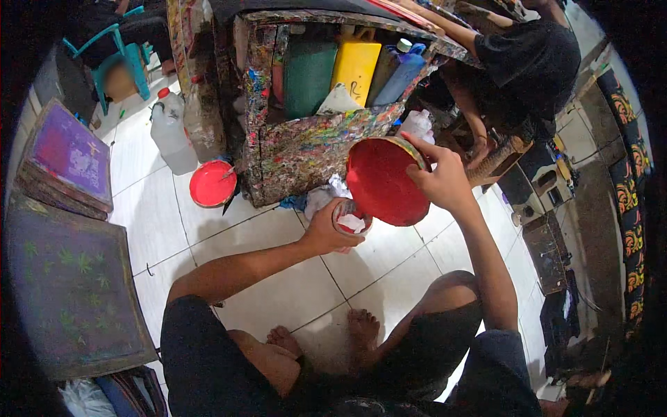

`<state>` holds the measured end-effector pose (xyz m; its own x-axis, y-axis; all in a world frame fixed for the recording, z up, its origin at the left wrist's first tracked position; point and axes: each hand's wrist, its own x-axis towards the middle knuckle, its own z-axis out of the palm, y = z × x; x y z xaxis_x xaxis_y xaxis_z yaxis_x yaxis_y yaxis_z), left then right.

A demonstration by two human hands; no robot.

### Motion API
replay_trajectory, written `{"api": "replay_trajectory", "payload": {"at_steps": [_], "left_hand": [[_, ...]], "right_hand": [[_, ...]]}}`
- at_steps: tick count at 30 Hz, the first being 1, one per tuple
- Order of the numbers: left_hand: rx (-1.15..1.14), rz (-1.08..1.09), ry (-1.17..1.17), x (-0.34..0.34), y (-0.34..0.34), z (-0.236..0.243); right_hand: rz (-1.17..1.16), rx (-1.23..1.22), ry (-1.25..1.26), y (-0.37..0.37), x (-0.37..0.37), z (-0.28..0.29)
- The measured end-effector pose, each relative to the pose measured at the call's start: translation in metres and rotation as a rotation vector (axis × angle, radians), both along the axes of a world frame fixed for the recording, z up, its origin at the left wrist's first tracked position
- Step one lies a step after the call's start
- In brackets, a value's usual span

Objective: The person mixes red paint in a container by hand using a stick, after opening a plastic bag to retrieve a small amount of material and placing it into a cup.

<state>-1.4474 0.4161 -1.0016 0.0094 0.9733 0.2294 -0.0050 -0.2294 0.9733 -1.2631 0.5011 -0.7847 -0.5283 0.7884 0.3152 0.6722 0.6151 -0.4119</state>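
Note:
My right hand grips the rim of a round bowl coated inside with red paint. The bowl is tipped on its side, its lower left edge at the mouth of a clear cup. Wrapped round that cup is my left hand. White stuff and some red show inside the cup; whether paint is flowing into it I cannot tell. On the tiles to the left sits another round container of red paint, with a stick-like tool leaning on its rim.
A paint-splattered wooden stand holds a yellow jug and a dark green container. Left of it stands a clear plastic bottle. Printing screens lie at far left. Another person crouches at the upper right.

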Motion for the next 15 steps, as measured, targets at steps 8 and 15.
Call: {"api": "replay_trajectory", "payload": {"at_steps": [8,15], "left_hand": [[-0.057,0.032,0.073,-0.002,0.006,-0.01],[-0.075,0.063,0.074,-0.004,-0.002,0.015]], "right_hand": [[0.031,-0.017,0.146,0.006,0.008,0.009],[0.117,-0.354,0.454,0.028,0.026,-0.004]]}}
